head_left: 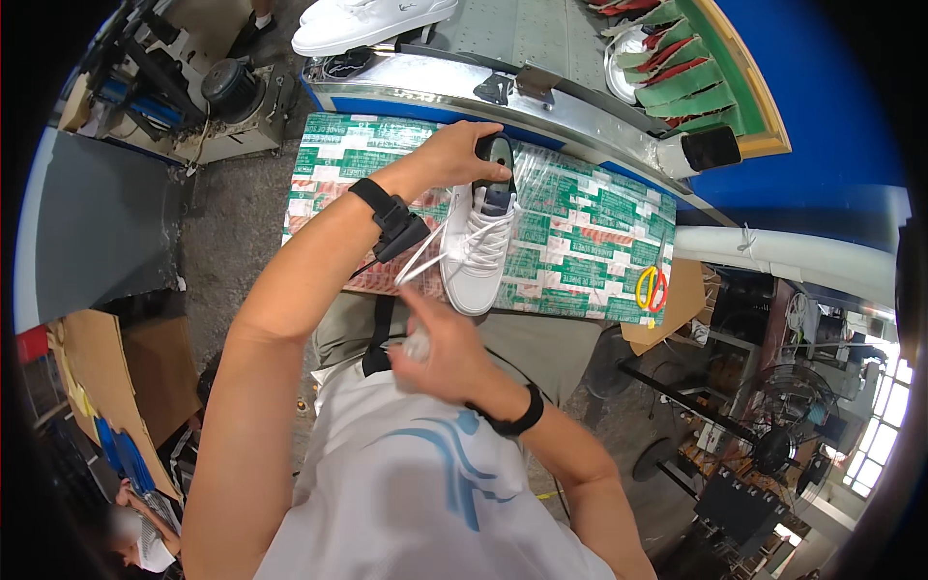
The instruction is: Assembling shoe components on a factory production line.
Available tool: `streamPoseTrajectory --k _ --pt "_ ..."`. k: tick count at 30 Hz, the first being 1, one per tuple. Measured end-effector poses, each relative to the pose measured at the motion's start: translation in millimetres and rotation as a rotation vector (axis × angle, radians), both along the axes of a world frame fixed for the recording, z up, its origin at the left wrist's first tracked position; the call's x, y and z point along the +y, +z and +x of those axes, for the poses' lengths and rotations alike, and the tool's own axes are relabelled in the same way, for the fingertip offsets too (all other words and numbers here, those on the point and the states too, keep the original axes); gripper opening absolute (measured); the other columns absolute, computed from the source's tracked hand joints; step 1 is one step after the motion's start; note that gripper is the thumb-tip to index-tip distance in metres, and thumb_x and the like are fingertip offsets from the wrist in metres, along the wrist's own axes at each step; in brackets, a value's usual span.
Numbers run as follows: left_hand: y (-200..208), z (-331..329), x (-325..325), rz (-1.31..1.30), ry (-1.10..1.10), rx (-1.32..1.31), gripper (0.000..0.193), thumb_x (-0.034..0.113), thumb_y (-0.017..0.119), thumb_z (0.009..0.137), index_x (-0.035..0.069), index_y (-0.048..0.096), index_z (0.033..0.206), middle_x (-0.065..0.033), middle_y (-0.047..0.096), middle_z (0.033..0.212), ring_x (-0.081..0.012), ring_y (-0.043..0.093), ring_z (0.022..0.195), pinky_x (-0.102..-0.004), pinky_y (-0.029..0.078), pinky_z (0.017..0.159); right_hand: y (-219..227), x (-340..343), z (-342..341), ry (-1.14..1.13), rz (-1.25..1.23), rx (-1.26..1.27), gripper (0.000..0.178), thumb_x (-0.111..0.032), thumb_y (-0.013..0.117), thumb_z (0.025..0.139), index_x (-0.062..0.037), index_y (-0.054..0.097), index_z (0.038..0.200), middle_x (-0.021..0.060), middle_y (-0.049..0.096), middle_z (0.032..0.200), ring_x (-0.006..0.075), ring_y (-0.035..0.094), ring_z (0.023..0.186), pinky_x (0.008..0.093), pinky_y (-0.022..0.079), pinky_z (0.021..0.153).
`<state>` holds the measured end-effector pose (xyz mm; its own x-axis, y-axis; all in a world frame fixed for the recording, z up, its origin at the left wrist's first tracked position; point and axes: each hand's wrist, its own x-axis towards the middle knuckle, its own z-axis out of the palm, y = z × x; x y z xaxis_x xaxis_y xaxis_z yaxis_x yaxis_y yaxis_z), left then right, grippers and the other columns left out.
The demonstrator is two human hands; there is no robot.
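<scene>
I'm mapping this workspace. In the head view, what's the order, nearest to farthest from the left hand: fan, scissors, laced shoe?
1. Laced shoe: heel held in the left hand.
2. Scissors: to the hand's right.
3. Fan: farther right, lower in view.

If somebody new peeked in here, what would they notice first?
Probably the white sneaker, lying across the middle of the green-and-white tabletop with the left hand at its heel. Next, perhaps, the red and yellow scissors near the tabletop's right end, and the blurry right hand close to the sneaker's toe.
</scene>
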<state>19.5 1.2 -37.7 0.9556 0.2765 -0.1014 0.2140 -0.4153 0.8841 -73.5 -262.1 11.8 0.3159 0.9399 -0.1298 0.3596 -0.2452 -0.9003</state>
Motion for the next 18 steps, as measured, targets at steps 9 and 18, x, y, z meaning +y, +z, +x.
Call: streamPoseTrajectory --k 9,18 --pt "-11.3 16.5 -24.7 -0.139 0.215 0.199 0.124 0.058 0.095 0.083 -0.002 0.036 0.174 -0.0351 0.067 0.150 -0.0387 0.068 0.139 -0.0409 0.054 0.115 -10.8 -39.2 89.4 -0.212 0.046 -0.307 0.087 -0.025 0.085 0.084 0.0074 0.055 0.159 0.0198 0.072 0.109 0.0369 0.074 0.099 0.0455 0.059 0.090" --pt "-6.7 29.1 -28.2 -0.009 -0.031 0.216 0.088 0.028 0.080 0.087 -0.004 0.044 0.160 -0.0239 0.075 0.110 -0.0311 0.074 0.096 -0.0397 0.058 0.080 -16.4 -21.0 124.3 -0.103 0.099 -0.611 0.094 -0.024 0.087 0.080 0.0049 0.053 0.162 0.0183 0.069 0.104 0.0355 0.071 0.090 0.0441 0.058 0.082"
